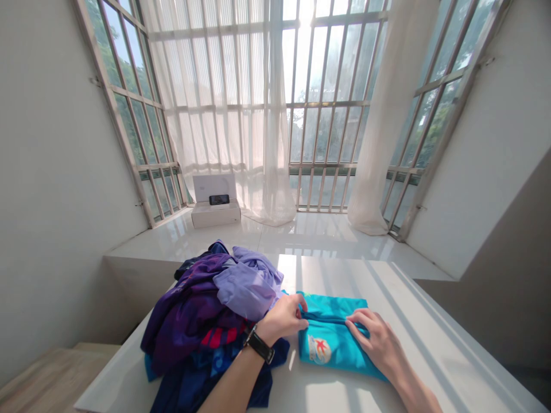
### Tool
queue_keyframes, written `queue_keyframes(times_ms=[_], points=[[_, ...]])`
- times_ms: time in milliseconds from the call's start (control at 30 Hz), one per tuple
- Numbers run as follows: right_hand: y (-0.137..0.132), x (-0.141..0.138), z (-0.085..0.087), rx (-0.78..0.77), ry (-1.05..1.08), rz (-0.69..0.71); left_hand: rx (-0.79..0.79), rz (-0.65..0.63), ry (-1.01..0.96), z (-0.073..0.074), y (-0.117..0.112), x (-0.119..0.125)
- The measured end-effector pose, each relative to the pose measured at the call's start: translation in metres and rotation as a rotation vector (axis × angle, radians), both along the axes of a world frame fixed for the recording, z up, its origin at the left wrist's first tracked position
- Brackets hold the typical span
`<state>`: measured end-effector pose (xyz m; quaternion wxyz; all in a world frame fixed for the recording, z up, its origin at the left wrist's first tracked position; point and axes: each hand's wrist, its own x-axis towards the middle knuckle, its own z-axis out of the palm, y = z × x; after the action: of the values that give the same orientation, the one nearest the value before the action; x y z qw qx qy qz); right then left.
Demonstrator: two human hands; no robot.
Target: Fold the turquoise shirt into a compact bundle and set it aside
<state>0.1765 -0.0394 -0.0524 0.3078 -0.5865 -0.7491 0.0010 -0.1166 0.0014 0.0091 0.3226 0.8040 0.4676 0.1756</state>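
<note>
A turquoise garment, folded into a rough rectangle, lies on the white table with a red and white star print near its left side. A raised fold runs across its middle. My left hand, with a black watch on the wrist, pinches the left end of that fold between thumb and fingers. At the right end, my right hand grips the same fold, its thumb below and fingers above. Left of the garment, a heap of purple and navy clothes is topped by a lilac garment.
The white table meets a glossy window ledge. A white box with a phone on it stands there. Sheer curtains hang before barred windows. Wooden flooring shows at lower left.
</note>
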Motion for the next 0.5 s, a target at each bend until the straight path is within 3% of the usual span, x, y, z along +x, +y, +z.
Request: queue_keyframes(times_ms=[500], points=[[0.0,0.001,0.001,0.014,0.007,0.042,0.137,-0.029,0.13,0.012,-0.011,-0.001]])
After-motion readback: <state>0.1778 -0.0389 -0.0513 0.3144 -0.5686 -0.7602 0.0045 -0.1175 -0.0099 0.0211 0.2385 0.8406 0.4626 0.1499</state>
